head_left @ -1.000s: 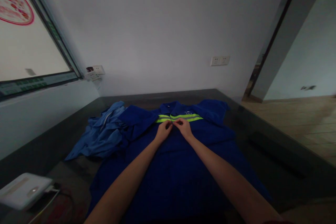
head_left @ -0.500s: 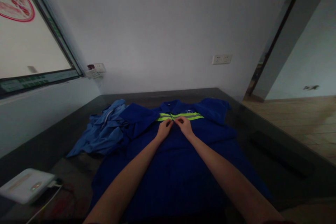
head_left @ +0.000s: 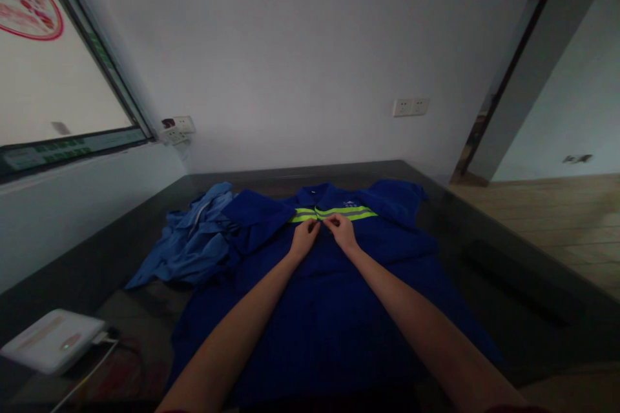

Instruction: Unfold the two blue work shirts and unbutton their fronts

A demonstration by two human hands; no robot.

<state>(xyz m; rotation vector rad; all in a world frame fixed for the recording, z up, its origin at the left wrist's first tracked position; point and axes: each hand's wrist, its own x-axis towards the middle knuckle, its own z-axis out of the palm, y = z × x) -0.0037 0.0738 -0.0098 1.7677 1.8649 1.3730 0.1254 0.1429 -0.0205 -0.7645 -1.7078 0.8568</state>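
A dark blue work jacket [head_left: 314, 310] with a yellow-green and grey reflective chest band lies spread out, its collar toward the wall. At the front opening, just below the band, my left hand [head_left: 305, 235] pinches the jacket's edge. My right hand [head_left: 341, 231] pinches the other side of the opening, a small gap away from the left. Whether a button or other fastener sits between the fingertips is too small to make out. Left of the jacket, a crumpled lighter blue garment [head_left: 196, 239] touches its sleeve.
The dark table [head_left: 271, 174] meets the wall at the back. A white box-like device [head_left: 53, 341] with a cable stands at the front left. A long black object [head_left: 520, 281] lies on the right. Wall sockets [head_left: 411, 107] are above the table.
Both hands stay at the jacket's opening with almost no movement. The view has shifted very slightly.
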